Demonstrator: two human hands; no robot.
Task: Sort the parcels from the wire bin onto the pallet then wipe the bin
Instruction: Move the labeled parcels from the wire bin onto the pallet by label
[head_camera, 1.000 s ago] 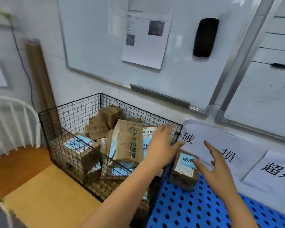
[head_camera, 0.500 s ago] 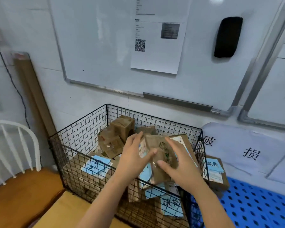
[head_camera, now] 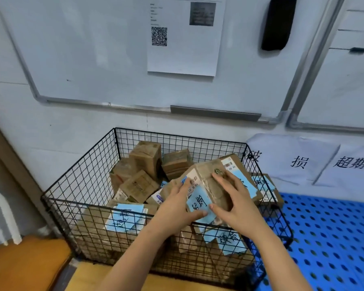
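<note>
parcel [head_camera: 206, 185]: small brown carton, tilted, on top of the pile in the centre-right of the frame, just above the bin's near rim; clear tape and a blue note on its near face.
left hand [head_camera: 174, 208]: fingers curled round the carton's left side, thumb on the note.
right hand [head_camera: 233, 206]: fingers spread over the top and right face, thumb under the near edge; both hands grip it.
handling: probably light and fairly stiff; the worn card could dent and the tape looks slick.
where to hold: by two opposite faces, off the loose note.
wire bin [head_camera: 82, 177]: one, black mesh, lower centre.
parcels in bin: at least eight brown cartons counted; the pile hides more.
blue notes [head_camera: 124, 217]: five seen, handwritten, one per carton.
blue pallet [head_camera: 334, 238]: one, perforated, lower right, touching the bin's right side.
sorted carton [head_camera: 275, 198]: one on the pallet's far corner, partly behind the mesh.
wall signs [head_camera: 298, 162]: two white sheets with characters, right, above the pallet; the second is cut off.
whiteboards [head_camera: 93, 49]: two, across the top; one printed sheet and one black eraser on the left one.
</note>
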